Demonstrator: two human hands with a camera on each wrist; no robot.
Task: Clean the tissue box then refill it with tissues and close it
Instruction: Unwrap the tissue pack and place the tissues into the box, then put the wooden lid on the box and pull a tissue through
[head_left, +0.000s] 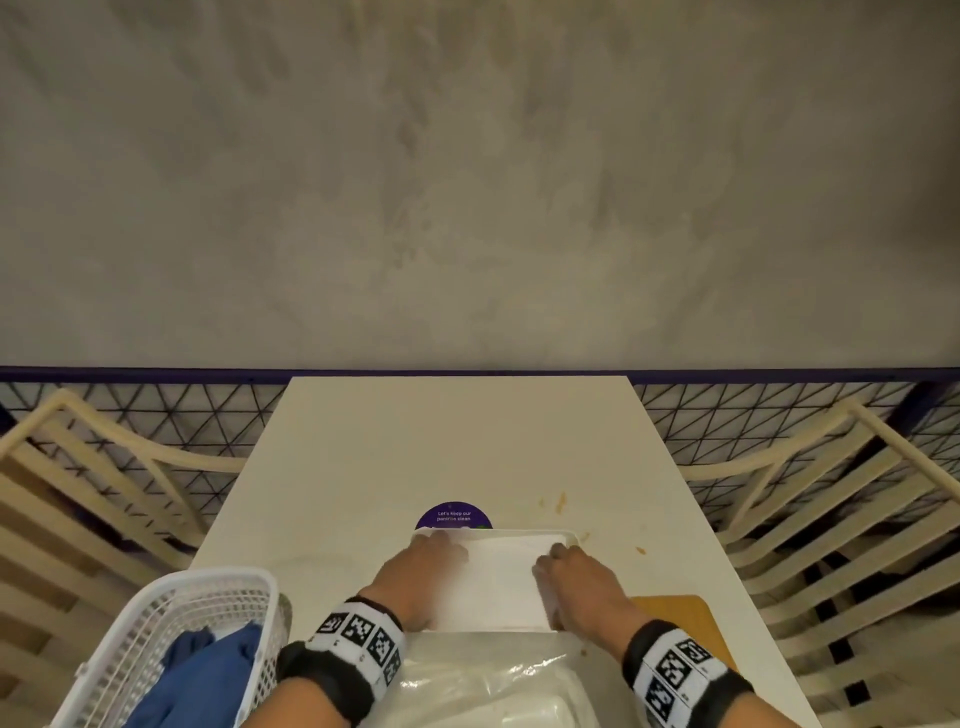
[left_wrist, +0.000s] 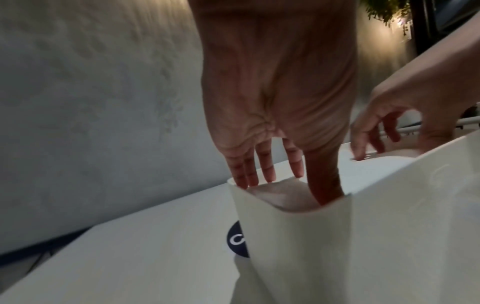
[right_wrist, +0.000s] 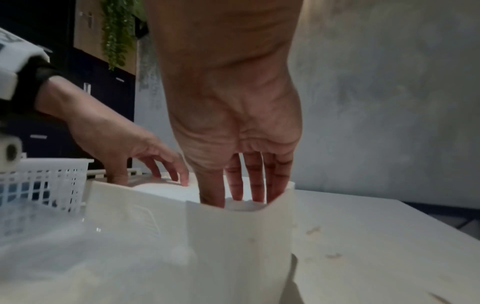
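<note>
Clear crinkled plastic wrapper (head_left: 483, 680) lies at the near table edge between the two wrists, touching the near wall of the open white plastic tissue box (head_left: 570, 536), which sits mid-table on the white rectangular table (head_left: 415, 447). White stack of tissues (head_left: 501, 577) fills the box, top level with or just under the rim. Left hand (head_left: 415, 577) is at the box's left end — straight fingers (left_wrist: 265, 164) reach down inside the rim onto the tissues, thumb slid between stack and near wall; nothing clenched, fingers extended and slightly spread. Right hand (head_left: 576, 582) mirrors it at the right end, fingers (right_wrist: 255, 181) straight and dipped inside the rim against the stack, thumb down in the near corner — also uncurled, pressing rather than pinching. Round purple sticker with white text (head_left: 453, 515) shows on the table just beyond the box, partly hidden by it. White plastic lattice basket (head_left: 171, 613) holding blue cloth (head_left: 208, 670) stands near-left. Tan wooden board (head_left: 680, 618) lies under the right wrist, beside the box. Orange-brown stains (head_left: 560, 501) dot the table on the right.
</note>
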